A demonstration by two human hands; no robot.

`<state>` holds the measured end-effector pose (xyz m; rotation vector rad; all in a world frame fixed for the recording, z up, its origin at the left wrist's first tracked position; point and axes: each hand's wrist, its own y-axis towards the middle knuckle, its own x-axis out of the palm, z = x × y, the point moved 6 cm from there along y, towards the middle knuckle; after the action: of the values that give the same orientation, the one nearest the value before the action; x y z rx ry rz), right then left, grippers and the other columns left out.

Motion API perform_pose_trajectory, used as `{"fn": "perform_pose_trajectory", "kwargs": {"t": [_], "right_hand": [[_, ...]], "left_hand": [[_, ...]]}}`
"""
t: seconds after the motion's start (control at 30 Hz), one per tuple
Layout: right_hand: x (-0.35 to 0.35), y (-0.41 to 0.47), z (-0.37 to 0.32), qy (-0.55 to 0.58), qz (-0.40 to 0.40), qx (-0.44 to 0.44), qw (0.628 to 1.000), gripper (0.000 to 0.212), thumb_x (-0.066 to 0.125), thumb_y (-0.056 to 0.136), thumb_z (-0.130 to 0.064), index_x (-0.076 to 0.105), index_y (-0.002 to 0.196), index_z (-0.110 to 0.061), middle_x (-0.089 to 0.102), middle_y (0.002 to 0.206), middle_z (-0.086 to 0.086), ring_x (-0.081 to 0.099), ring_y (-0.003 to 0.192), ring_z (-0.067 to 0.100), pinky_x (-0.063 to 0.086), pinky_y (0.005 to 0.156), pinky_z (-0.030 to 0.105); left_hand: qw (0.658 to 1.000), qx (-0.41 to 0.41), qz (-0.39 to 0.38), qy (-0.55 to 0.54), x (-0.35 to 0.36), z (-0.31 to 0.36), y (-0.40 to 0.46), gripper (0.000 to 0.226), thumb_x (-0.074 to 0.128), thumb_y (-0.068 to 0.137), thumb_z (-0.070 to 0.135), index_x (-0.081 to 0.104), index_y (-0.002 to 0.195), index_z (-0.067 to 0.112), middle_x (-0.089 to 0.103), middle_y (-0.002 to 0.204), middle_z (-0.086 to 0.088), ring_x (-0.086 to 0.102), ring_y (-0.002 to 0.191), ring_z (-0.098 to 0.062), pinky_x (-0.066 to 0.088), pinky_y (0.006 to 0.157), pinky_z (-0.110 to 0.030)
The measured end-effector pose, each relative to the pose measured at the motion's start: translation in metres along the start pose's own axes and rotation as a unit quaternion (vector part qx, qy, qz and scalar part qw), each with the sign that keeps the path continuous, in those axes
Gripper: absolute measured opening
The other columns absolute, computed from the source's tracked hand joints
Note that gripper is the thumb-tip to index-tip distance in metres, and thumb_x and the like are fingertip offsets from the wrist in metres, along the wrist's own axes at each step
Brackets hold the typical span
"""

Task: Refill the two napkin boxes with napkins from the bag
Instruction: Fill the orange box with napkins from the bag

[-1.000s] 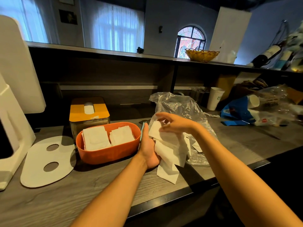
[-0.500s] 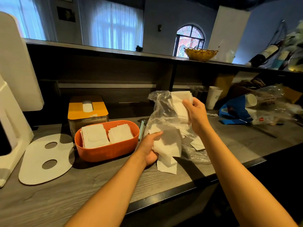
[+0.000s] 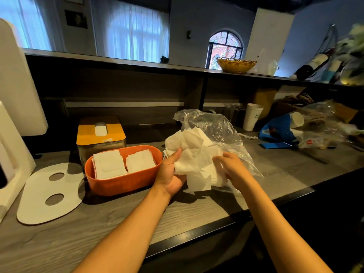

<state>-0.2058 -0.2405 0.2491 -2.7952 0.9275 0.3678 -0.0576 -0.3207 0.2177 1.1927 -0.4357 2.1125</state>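
Gathering the loose napkins (image 3: 194,154) into one bundle, both hands now meet near the front edge of the counter (image 3: 59,243): the left hand (image 3: 171,172) grips the bundle's left side, thumb pressed on top, and the right hand (image 3: 231,167) has come down from the bag's mouth, where it was lifting a few sheets half a second ago, to curl its fingers round the bundle's right side. That means the fresh sheets have joined the pile, which looks ready to be squared and carried over. Just left of the hands, the open orange box (image 3: 122,180) already holds two white stacks side by side, and its flat white lid (image 3: 49,194) with two holes lies on the counter further left. Behind the bundle, the clear plastic bag (image 3: 212,127) slumps nearly empty, though what remains inside is hard to tell. Further back, the yellow-topped box (image 3: 100,133) stands closed with a napkin showing in its slot. Toward the counter's far right edge stand a paper cup (image 3: 252,117) and a blue packet (image 3: 275,133).
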Motion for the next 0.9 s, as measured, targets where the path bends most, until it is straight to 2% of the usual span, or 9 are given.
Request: {"fn": "perform_pose_trajectory", "kwargs": {"t": [0.13,0.27,0.33,0.43,0.5,0.57,0.67,0.83,0.9], "right_hand": [[0.016,-0.002,0.002,0.178,-0.052,0.081,0.979,0.021,0.049,0.099,-0.020,0.061,0.107,-0.005,0.068,0.098,0.014,0.066,0.087,0.027,0.055,0.072,0.040],[0.022,0.001,-0.001,0.282,-0.073,0.103,0.951,0.047,0.050,0.095,-0.051,0.066,0.111,-0.011,0.068,0.106,0.010,0.063,0.099,0.027,0.052,0.075,0.039],[0.022,0.001,-0.002,0.279,-0.040,0.083,0.956,0.031,0.065,0.091,-0.033,0.064,0.112,-0.010,0.067,0.097,0.008,0.066,0.088,0.024,0.056,0.073,0.038],[0.021,0.001,-0.001,0.279,0.001,0.067,0.958,0.018,0.068,0.089,-0.011,0.063,0.104,-0.004,0.069,0.086,0.009,0.068,0.070,0.022,0.058,0.060,0.036],[0.019,0.002,-0.002,0.282,0.017,0.046,0.958,0.015,0.068,0.090,-0.012,0.061,0.102,-0.007,0.070,0.091,0.011,0.070,0.072,0.024,0.058,0.057,0.037],[0.017,0.005,-0.006,0.267,0.028,0.007,0.963,0.017,0.067,0.091,-0.016,0.063,0.106,-0.009,0.071,0.100,0.013,0.071,0.082,0.027,0.059,0.065,0.043],[0.013,0.006,-0.015,0.259,0.040,-0.040,0.964,0.004,0.063,0.093,-0.017,0.066,0.094,-0.013,0.070,0.095,0.009,0.069,0.083,0.026,0.056,0.077,0.049],[-0.019,0.006,-0.041,0.241,0.152,-0.136,0.949,0.004,0.060,0.096,-0.019,0.061,0.099,-0.017,0.062,0.094,0.001,0.061,0.083,0.018,0.055,0.071,0.038],[-0.032,0.003,-0.057,0.240,0.151,-0.191,0.940,0.010,0.060,0.095,-0.016,0.061,0.105,-0.013,0.062,0.094,0.000,0.062,0.082,0.014,0.057,0.070,0.033]], "left_hand": [[0.998,-0.028,0.014,0.046,-0.001,-0.007,0.000,0.043,0.055,0.091,0.013,0.054,0.133,0.018,0.071,0.114,-0.014,0.070,0.100,-0.031,0.059,0.078,-0.047],[0.996,-0.030,0.054,0.072,-0.006,-0.009,0.003,0.034,0.047,0.101,0.009,0.053,0.133,0.018,0.066,0.123,-0.015,0.064,0.108,-0.033,0.053,0.085,-0.051],[0.994,-0.036,0.061,0.080,-0.007,-0.012,0.003,0.028,0.046,0.102,0.010,0.056,0.125,0.020,0.068,0.114,-0.012,0.065,0.101,-0.031,0.053,0.081,-0.049],[0.992,-0.058,0.058,0.100,-0.009,-0.017,0.003,0.021,0.047,0.102,0.013,0.060,0.116,0.023,0.072,0.106,-0.011,0.066,0.099,-0.030,0.053,0.080,-0.048],[0.991,-0.066,0.057,0.098,-0.010,-0.018,0.004,0.020,0.048,0.102,0.012,0.062,0.111,0.022,0.073,0.102,-0.011,0.066,0.099,-0.031,0.053,0.081,-0.048],[0.991,-0.072,0.060,0.095,-0.012,-0.019,0.005,0.019,0.049,0.101,0.012,0.062,0.111,0.022,0.072,0.106,-0.012,0.065,0.102,-0.032,0.052,0.083,-0.048],[0.990,-0.080,0.073,0.096,-0.013,-0.020,0.004,0.022,0.049,0.101,0.012,0.061,0.117,0.020,0.068,0.112,-0.014,0.064,0.104,-0.033,0.052,0.084,-0.047],[0.987,-0.082,0.108,0.085,-0.016,-0.020,0.003,0.026,0.046,0.102,0.010,0.058,0.125,0.013,0.069,0.100,-0.014,0.064,0.094,-0.031,0.049,0.077,-0.046],[0.988,-0.074,0.112,0.073,-0.019,-0.020,0.006,0.031,0.048,0.102,0.016,0.057,0.131,0.013,0.071,0.104,-0.014,0.064,0.099,-0.033,0.050,0.079,-0.047]]}}
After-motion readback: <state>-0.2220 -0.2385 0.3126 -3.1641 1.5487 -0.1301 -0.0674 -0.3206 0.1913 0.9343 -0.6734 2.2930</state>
